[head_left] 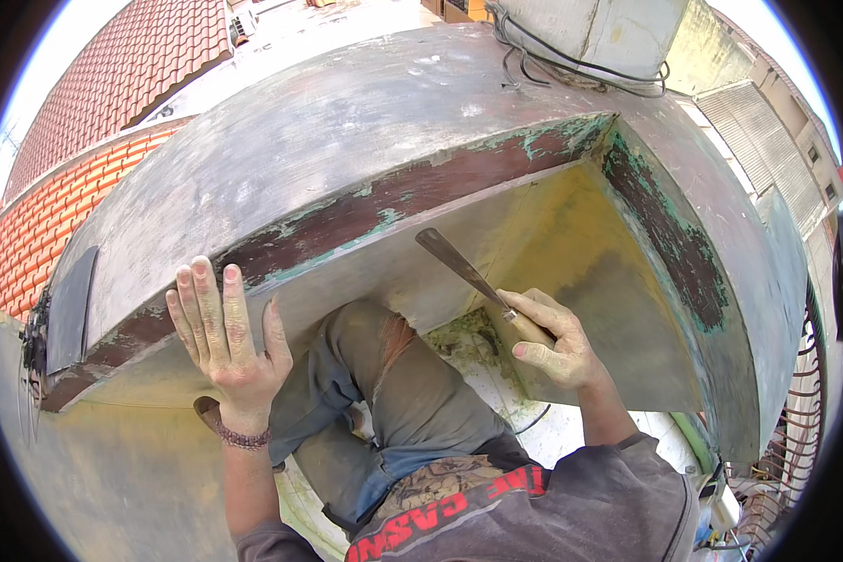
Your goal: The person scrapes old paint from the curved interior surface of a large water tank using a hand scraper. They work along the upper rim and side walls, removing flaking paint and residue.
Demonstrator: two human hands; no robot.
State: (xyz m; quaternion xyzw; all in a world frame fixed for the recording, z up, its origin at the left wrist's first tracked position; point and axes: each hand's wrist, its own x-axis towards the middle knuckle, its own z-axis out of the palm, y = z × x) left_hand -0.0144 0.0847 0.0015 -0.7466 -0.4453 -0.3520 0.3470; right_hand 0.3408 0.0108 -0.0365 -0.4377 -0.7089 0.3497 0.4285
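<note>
My left hand (227, 342) is raised with its fingers stretched out, its fingertips overlapping the parapet's dark edge; whether it touches the surface I cannot tell. Pale dust coats both hands. In my right hand (564, 348) is a putty knife (461, 264), gripped by its light handle, its metal blade pointing up and left. Its tip stands in front of the parapet's inner wall. The worn edge strip (412, 192) carries dark red-brown paint with peeling green patches. Above it spreads the grey, scuffed parapet top (328, 112).
My bent knees in dusty trousers (412, 393) fill the narrow space below the ledge. A grey flat panel (70, 309) leans at the far left. Black cables (581, 70) circle a pale block (595, 33) on top. Coiled rusty metal (801, 403) lies beyond the right wall; tiled roofs (112, 84) stand behind.
</note>
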